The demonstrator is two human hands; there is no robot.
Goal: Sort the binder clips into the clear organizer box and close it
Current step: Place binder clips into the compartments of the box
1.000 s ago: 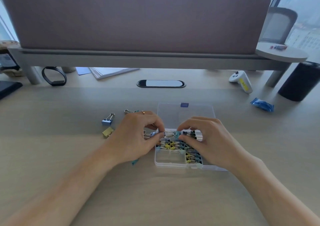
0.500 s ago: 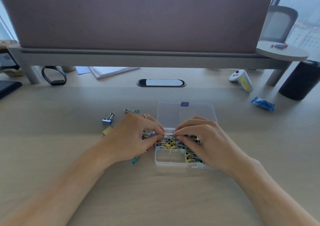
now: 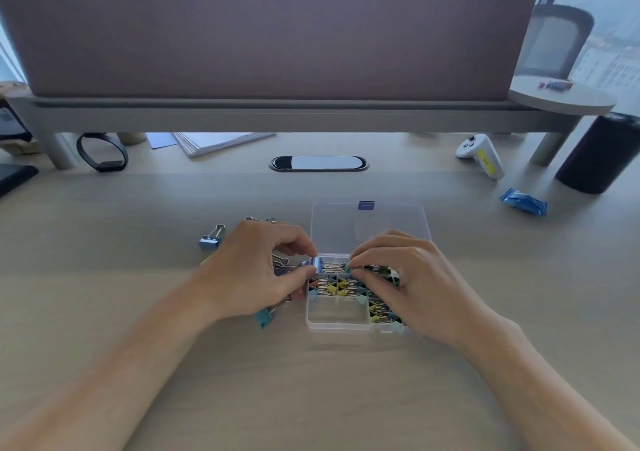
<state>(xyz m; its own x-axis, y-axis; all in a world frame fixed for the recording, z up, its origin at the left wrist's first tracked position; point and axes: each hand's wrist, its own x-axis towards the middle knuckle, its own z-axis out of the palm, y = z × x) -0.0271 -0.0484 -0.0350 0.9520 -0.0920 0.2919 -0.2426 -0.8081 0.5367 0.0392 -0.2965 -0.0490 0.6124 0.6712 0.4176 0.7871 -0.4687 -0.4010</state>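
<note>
My left grip (image 3: 256, 270) is curled, with thumb and forefinger pinching a blue binder clip (image 3: 315, 264) right at the far left corner of the clear organizer box (image 3: 332, 326). My right grip (image 3: 412, 277) is curled too. Its fingertips (image 3: 358, 264) are closed on a teal binder clip (image 3: 347, 268) over the far row of compartments, just beside the blue one. The two clips sit between my grips, with wire handles showing in the gap.

The box lies on the table (image 3: 311, 381) directly under both grips. Its lid (image 3: 367, 229) is folded open flat on the far side. Yellow clips (image 3: 337, 287) fill a middle compartment, and more mixed clips sit beneath my right fingers, partly hidden.

Outside the box, a loose blue clip (image 3: 210, 239) lies well left of my left grip. A loose teal clip (image 3: 265, 317) sits by my left wrist, and a few more clips peek out from under that palm. A white controller (image 3: 481, 154) and a blue packet (image 3: 523, 202) lie far off to the right.
</note>
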